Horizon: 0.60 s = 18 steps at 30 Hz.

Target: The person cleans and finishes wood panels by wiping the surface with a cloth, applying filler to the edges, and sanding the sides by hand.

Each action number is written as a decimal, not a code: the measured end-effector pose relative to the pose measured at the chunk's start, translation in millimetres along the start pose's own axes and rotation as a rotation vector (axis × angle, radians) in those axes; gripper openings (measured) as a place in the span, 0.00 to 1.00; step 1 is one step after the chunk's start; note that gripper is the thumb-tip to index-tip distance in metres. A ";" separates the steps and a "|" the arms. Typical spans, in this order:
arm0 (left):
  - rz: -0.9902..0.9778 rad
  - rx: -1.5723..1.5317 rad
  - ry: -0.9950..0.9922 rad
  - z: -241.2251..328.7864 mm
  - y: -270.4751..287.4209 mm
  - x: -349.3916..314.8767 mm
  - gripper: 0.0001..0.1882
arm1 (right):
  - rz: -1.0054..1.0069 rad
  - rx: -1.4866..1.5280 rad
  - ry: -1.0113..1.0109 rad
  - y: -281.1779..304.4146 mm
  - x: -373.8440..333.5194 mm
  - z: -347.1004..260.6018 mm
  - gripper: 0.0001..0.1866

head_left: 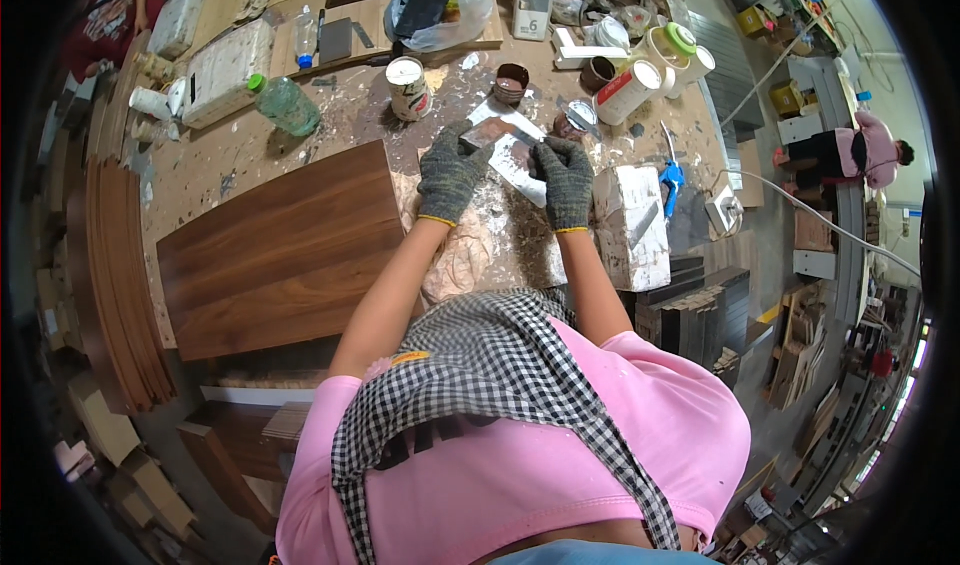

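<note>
Both my hands wear dark grey knit gloves with yellow cuffs. My left hand (450,173) is closed on a flat, brown-smeared plate (487,133), which looks like a scraper. My right hand (563,180) is closed on a small putty knife (524,137), its blade pointing toward the plate. Under them lies a white, stained sheet (518,170). Just beyond stands an open tin (511,87) with brown stuff inside. A crumpled beige cloth (462,257) lies below my left wrist. To the left rests a dark wood-grain panel (285,250).
A paint-spattered white block (632,225) and blue tool (672,187) lie to the right. A white-topped can (408,89), green bottle (284,105) and several tubs (628,92) stand farther back. A cable (800,205) hangs at right. Other people (850,152) are in the background.
</note>
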<state>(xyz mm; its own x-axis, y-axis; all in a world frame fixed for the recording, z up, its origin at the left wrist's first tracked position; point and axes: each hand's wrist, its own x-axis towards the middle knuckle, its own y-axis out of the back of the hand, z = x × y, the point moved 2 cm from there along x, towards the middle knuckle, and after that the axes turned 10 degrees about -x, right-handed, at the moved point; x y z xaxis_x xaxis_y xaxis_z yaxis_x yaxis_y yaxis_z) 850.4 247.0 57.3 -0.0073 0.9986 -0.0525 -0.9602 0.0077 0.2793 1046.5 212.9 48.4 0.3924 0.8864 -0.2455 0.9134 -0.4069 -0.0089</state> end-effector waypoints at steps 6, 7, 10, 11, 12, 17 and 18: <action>0.022 0.019 0.025 6.7 15.9 -9.2 0.28 | 0.110 -0.240 0.331 -12.1 52.6 -25.4 0.11; 0.006 0.014 0.011 10.9 13.4 -11.3 0.28 | 0.242 -0.591 0.416 3.4 90.1 -5.0 0.12; 0.052 0.054 -0.045 8.1 36.4 -29.3 0.29 | 0.201 -1.018 0.549 -26.4 107.6 -34.2 0.13; 0.019 0.019 0.026 9.4 42.6 -35.8 0.28 | 0.142 -1.137 0.484 -30.8 114.9 -36.6 0.14; 0.025 0.011 -0.005 8.3 48.6 -43.0 0.29 | 0.100 -1.151 0.498 -33.5 127.6 -32.6 0.14; 0.093 -0.212 0.069 -25.2 89.2 -100.9 0.28 | 0.117 -1.487 0.771 -89.7 122.3 -56.3 0.15; 0.120 -0.232 0.071 -29.2 94.2 -108.7 0.28 | 0.019 -1.381 0.772 -103.0 123.5 -55.9 0.17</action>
<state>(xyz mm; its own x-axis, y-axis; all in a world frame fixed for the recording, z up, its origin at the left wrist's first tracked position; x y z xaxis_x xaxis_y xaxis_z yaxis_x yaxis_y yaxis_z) 752.6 137.6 61.3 -0.1364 0.9854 -0.1022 -0.9896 -0.1307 0.0606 1006.9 376.6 73.2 -0.0309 0.9532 0.3009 0.1294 -0.2947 0.9468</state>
